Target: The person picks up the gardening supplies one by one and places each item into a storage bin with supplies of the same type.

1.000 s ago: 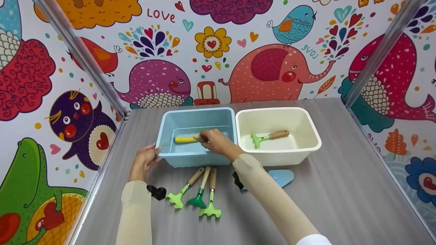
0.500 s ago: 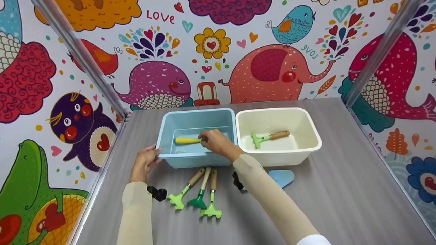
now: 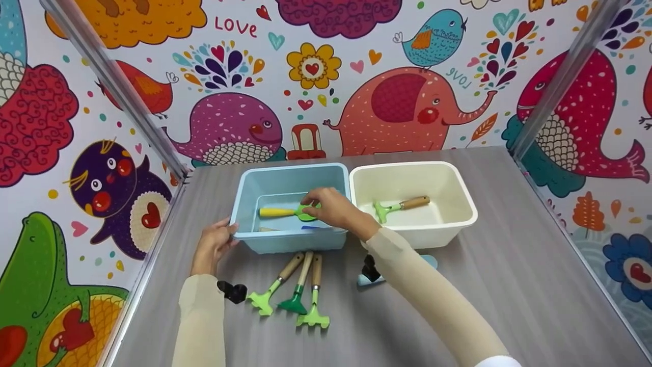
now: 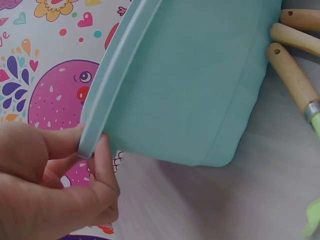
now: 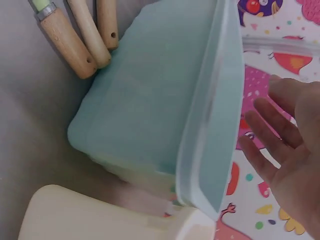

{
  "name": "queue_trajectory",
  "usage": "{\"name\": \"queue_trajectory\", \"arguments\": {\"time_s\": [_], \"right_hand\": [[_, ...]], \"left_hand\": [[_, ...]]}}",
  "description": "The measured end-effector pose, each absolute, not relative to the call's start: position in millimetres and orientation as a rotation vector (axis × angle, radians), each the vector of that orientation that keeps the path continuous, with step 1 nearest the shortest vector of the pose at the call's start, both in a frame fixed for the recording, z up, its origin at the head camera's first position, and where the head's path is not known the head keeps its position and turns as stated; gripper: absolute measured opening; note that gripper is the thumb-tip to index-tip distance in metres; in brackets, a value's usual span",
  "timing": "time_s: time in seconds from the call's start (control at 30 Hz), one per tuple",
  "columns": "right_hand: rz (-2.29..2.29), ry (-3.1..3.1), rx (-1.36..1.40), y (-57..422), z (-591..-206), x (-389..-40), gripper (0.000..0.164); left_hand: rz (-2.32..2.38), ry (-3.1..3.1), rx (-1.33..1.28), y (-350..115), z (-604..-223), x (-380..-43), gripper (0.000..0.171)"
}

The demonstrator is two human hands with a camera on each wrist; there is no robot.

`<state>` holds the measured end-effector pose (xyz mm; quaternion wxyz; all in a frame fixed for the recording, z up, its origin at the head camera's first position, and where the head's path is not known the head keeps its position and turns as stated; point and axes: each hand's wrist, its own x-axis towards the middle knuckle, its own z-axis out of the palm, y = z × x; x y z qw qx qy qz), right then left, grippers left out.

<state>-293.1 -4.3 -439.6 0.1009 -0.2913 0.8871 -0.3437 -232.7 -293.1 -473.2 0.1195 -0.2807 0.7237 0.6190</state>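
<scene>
My left hand point(image 3: 214, 244) pinches the left front corner of the blue bin's point(image 3: 290, 243) rim, thumb over it and fingers beneath, as the left wrist view point(image 4: 60, 180) also shows. Inside the bin lies a shovel with a yellow handle point(image 3: 276, 212) and green head. My right hand point(image 3: 332, 206) hovers over the green head; in the right wrist view point(image 5: 285, 135) its fingers are spread loosely and hold nothing. A blue piece point(image 3: 313, 227) and the end of a wooden handle point(image 3: 267, 229) show by the bin's front wall, which hides the rest.
A white bin point(image 3: 433, 237) stands against the blue one, with a light green rake point(image 3: 392, 207) inside. In front lie two light green rakes point(image 3: 262, 302) and a dark green tool point(image 3: 293, 305), all wooden-handled. A light blue tool point(image 3: 430, 262) lies partly under my right forearm. Printed walls enclose the table.
My right hand has let go of a wooden-handled thing, which now lies lower in the blue bin. The hand has shifted slightly right, uncovering the shovel's green head. The left hand stays put.
</scene>
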Motion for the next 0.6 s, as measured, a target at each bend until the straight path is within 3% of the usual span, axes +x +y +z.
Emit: {"name": "queue_trajectory", "arguments": {"time_s": [0.6], "right_hand": [[-1.095,2.715,-0.856,41.3,-442.0,-277.3,0.029]], "left_hand": [[1.821,2.123,-0.853,-292.3,-474.1,-232.7,0.053]]}}
